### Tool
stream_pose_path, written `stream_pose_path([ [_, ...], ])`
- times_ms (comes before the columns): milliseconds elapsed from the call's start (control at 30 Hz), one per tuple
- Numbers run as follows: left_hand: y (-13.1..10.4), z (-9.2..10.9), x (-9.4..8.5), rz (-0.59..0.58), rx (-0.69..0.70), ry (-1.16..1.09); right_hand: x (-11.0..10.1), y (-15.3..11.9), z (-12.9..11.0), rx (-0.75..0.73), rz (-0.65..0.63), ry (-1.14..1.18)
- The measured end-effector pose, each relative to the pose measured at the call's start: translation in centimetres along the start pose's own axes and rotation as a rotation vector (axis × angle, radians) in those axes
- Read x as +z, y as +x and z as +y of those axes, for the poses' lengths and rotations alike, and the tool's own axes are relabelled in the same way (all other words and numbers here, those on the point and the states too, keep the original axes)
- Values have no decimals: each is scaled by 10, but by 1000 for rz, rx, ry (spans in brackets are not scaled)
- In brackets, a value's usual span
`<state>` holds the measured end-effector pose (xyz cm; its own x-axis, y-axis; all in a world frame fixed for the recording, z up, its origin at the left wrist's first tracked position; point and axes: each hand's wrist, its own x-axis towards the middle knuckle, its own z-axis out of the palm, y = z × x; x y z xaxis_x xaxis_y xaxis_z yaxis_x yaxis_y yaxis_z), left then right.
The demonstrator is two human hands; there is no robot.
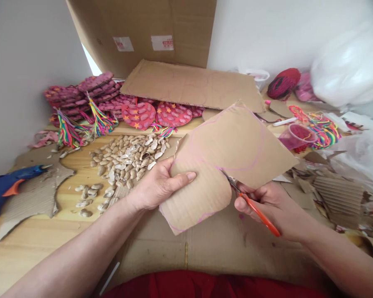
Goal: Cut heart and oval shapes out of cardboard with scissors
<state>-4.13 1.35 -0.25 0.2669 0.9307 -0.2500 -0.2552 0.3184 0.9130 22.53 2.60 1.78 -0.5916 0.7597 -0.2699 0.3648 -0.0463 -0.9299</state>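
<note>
My left hand [161,182] grips a piece of cardboard [230,136] by its left side, thumb on top. Curved pink outlines are drawn on the cardboard, and its lower part has a rounded cut edge. A pair of scissors [257,213] with orange handles is in my right hand [273,207], fingers closed around the handles. The scissor blades sit at the cardboard's middle, by the notch between the rounded lower part and the upper part. Part of the blades is hidden by the cardboard.
Peanut shells [127,161] lie left of the cardboard. A blue glue gun [12,182] rests on a scrap at far left. Decorated red pieces [139,116] with tassels are stacked behind, beside a large cardboard sheet [192,85]. A pink cup [298,136] and cardboard scraps [338,198] are at right.
</note>
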Motion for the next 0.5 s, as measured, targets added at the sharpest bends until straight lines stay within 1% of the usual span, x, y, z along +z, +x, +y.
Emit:
stream_pose_path([
  [100, 0, 0, -1, -7, -9, 18, 1, 0, -2, -25, 1, 53],
  [333, 0, 0, 0, 7, 7, 24, 4, -2, -3, 28, -7, 41],
  [500, 0, -1, 0, 5, 13, 62, 5, -1, -6, -29, 22, -20],
])
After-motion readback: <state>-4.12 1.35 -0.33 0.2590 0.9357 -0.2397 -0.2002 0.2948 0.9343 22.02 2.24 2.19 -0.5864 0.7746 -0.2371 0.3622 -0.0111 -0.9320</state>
